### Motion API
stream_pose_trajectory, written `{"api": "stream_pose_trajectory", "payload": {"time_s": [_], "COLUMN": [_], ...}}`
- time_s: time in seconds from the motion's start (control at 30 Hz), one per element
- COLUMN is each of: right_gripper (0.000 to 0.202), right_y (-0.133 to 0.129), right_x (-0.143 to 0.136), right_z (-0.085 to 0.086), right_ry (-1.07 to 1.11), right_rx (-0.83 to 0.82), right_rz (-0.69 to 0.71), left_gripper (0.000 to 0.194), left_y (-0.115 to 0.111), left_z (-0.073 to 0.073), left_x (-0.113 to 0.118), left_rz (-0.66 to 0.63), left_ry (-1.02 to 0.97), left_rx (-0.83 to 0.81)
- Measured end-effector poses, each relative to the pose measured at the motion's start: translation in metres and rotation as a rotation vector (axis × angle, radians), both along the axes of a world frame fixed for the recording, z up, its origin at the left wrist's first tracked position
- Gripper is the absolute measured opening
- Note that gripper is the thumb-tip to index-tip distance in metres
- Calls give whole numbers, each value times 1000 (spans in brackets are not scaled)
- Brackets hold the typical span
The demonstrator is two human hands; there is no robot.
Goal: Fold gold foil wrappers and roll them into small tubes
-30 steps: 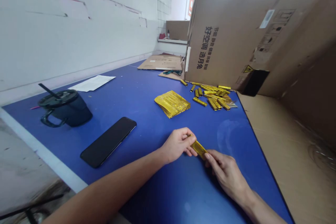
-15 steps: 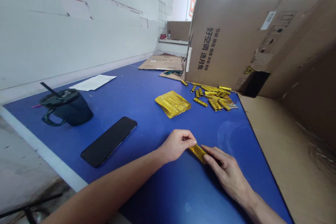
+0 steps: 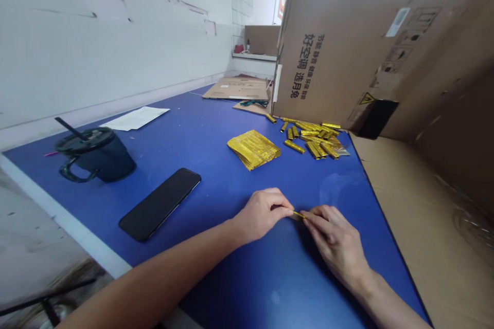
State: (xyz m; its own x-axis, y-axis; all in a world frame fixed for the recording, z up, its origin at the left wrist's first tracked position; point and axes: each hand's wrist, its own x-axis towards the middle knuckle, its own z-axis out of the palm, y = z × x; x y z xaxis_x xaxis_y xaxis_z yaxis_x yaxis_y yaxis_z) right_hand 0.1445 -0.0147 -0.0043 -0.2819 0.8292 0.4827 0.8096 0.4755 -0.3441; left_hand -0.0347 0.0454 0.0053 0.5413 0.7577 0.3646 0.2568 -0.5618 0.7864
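Between my two hands a thin gold foil piece point(image 3: 298, 214) is stretched just above the blue table point(image 3: 216, 185), seen almost edge-on. My left hand point(image 3: 266, 214) pinches its left end between thumb and fingers. At the other end, the thumb and fingers of my right hand point(image 3: 335, 239) close on it. Fingers cover much of the piece. A stack of flat gold foil pieces point(image 3: 253, 149) lies beyond my hands. Farther right, several small gold foil tubes point(image 3: 314, 145) lie in a loose pile against a cardboard box.
The large cardboard box point(image 3: 343, 51) stands at the back right, with a cardboard sheet point(image 3: 380, 180) along the table's right edge. On the left are a black phone point(image 3: 162, 203), a dark lidded mug point(image 3: 98, 154) and white paper point(image 3: 137, 117). Flat cardboard point(image 3: 235, 88) lies at the back.
The gold foil piece has turned from showing its broad face to nearly edge-on. My right hand has moved up and closer to my left hand, its fingers now pinched together.
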Motion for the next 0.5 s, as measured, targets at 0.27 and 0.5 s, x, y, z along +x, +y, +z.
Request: {"api": "stream_pose_trajectory", "payload": {"time_s": [0.27, 0.5], "right_gripper": [26, 29], "right_y": [0, -1], "right_x": [-2, -8], "right_z": [1, 1], "right_ry": [-355, -370], "right_rx": [113, -13], "right_rz": [-59, 13], "left_gripper": [16, 16], "left_y": [5, 3], "left_z": [-4, -6], "left_x": [-6, -5], "left_rz": [-118, -170], "left_ry": [533, 695], "left_rx": [463, 550]}}
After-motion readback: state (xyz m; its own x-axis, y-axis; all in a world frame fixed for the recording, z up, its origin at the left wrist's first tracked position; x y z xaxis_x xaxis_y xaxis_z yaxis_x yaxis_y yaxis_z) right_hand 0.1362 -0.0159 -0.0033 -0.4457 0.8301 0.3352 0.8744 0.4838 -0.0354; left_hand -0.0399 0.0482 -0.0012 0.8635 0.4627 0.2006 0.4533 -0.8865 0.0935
